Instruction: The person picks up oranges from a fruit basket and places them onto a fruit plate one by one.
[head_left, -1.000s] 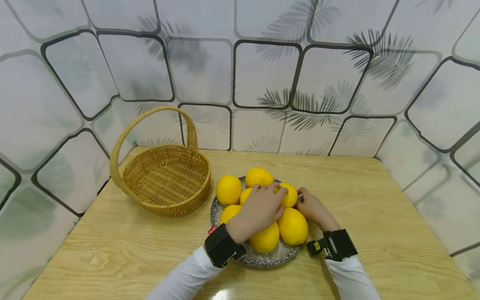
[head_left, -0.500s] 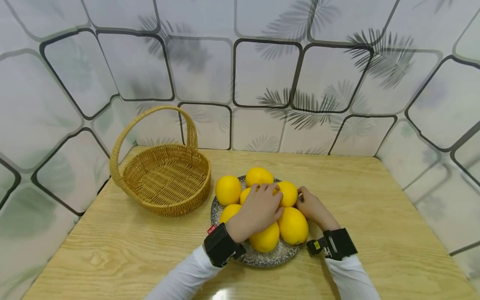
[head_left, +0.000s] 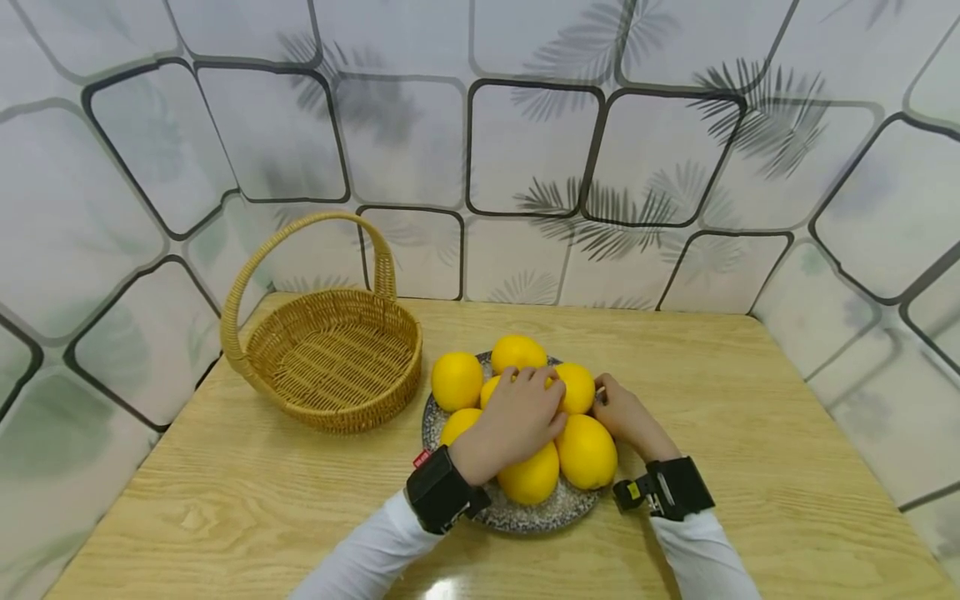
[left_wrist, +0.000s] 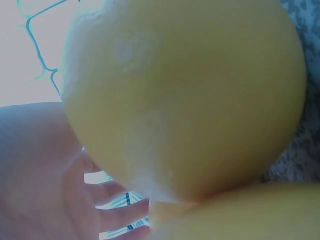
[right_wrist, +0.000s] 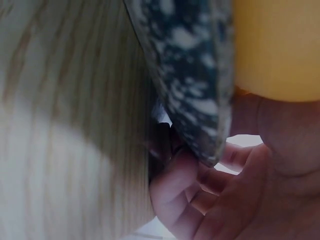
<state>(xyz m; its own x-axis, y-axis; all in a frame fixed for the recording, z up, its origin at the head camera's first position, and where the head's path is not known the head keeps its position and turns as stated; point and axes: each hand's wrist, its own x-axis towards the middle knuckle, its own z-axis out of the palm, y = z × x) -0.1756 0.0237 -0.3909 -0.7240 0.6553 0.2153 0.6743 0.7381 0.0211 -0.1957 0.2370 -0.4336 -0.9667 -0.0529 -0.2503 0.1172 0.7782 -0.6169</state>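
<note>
A speckled dark-and-white plate carries several yellow lemons on the wooden table. My left hand lies over the middle of the pile, fingers bent down over a lemon that it mostly covers. In the left wrist view a large near lemon hides part of the fingers. At the plate's right side, my right hand grips the rim. The right wrist view shows its fingers curled beneath the plate edge, with a lemon just above the thumb side.
A wicker basket with a tall arched handle stands left of the plate, with nothing in it. A small red tag shows by the plate's left edge. Patterned panels enclose the table at the back and sides.
Over the last second the left fingers have drawn back slightly on the right side of the pile. The right hand, plate and basket stay where they were.
</note>
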